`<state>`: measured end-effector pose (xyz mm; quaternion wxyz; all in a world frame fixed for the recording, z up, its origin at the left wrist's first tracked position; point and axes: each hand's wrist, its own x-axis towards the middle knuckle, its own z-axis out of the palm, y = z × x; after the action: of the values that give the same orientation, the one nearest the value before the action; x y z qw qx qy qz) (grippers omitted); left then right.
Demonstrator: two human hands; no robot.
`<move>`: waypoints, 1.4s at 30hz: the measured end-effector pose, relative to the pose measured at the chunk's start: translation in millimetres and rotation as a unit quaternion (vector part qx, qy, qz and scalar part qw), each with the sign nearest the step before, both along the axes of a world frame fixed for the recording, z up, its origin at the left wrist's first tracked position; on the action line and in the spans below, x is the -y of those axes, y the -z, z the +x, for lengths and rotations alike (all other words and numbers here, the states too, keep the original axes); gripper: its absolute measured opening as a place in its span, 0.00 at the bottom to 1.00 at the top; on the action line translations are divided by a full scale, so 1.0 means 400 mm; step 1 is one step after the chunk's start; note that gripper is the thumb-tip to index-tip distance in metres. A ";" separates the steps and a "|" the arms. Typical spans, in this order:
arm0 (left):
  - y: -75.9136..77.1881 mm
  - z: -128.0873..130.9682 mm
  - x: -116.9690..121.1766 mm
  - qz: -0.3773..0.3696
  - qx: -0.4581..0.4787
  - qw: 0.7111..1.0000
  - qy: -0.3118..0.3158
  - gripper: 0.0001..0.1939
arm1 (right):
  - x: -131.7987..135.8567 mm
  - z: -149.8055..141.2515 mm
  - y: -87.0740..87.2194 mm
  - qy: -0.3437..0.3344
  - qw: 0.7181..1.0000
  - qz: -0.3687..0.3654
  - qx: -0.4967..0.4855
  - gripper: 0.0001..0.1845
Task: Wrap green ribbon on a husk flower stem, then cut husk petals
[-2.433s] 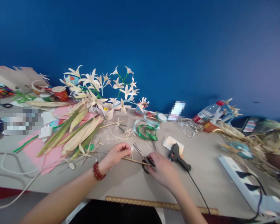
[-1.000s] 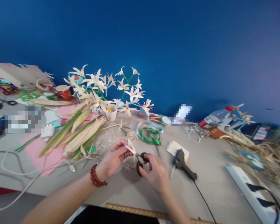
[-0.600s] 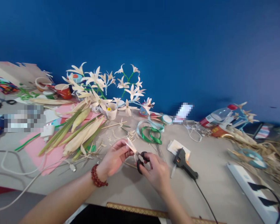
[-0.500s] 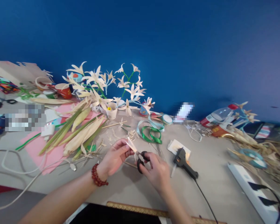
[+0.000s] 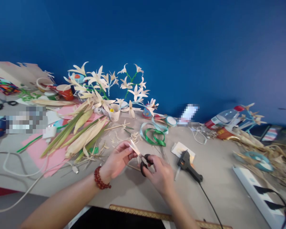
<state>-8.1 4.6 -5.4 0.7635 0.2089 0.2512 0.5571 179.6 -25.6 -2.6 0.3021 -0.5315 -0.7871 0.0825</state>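
Note:
My right hand (image 5: 160, 176) grips a pair of scissors (image 5: 143, 169) by its black handles, the blades pointing up and away to the left. Close to those blades, my left hand (image 5: 118, 160), with a red bead bracelet (image 5: 100, 178) at the wrist, pinches a small pale piece that looks like corn husk; it is mostly hidden by fingers and blades. Dried corn husks (image 5: 85, 140) and green leaves lie to the left on pink paper (image 5: 53, 163). Behind the hands are husk scraps (image 5: 131, 135) and a green ribbon (image 5: 154, 137).
White husk flowers (image 5: 100, 79) stand at the back in cups. A black glue gun (image 5: 189, 167) rests on the right, its cord trailing forward, beside a power strip (image 5: 250, 194). A bottle (image 5: 222, 117) lies back right. White cables (image 5: 26, 175) cross the left side.
Both hands and the scissors keep nearly the same pose. The whole view has shifted very slightly; the objects on the table stay in place.

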 end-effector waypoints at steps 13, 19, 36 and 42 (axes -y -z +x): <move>-0.012 -0.002 0.002 0.020 -0.028 0.999 0.006 0.06 | -0.004 0.006 0.009 0.015 0.993 -0.072 -0.094 0.10; -0.005 -0.006 0.007 0.080 -0.127 0.988 -0.026 0.05 | -0.001 -0.002 -0.018 -0.053 0.958 -0.204 -0.195 0.13; 0.002 -0.005 0.015 0.097 -0.121 0.988 -0.004 0.03 | 0.006 -0.022 -0.022 -0.049 0.956 -0.213 -0.196 0.12; 0.001 -0.004 0.011 0.083 -0.104 0.991 -0.002 0.04 | 0.004 -0.025 -0.020 -0.046 0.955 -0.216 -0.197 0.13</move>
<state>-9.6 0.2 -5.6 0.7119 0.3281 0.2827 0.5529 169.6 -27.0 5.4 0.3251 -0.5206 -0.6987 0.3676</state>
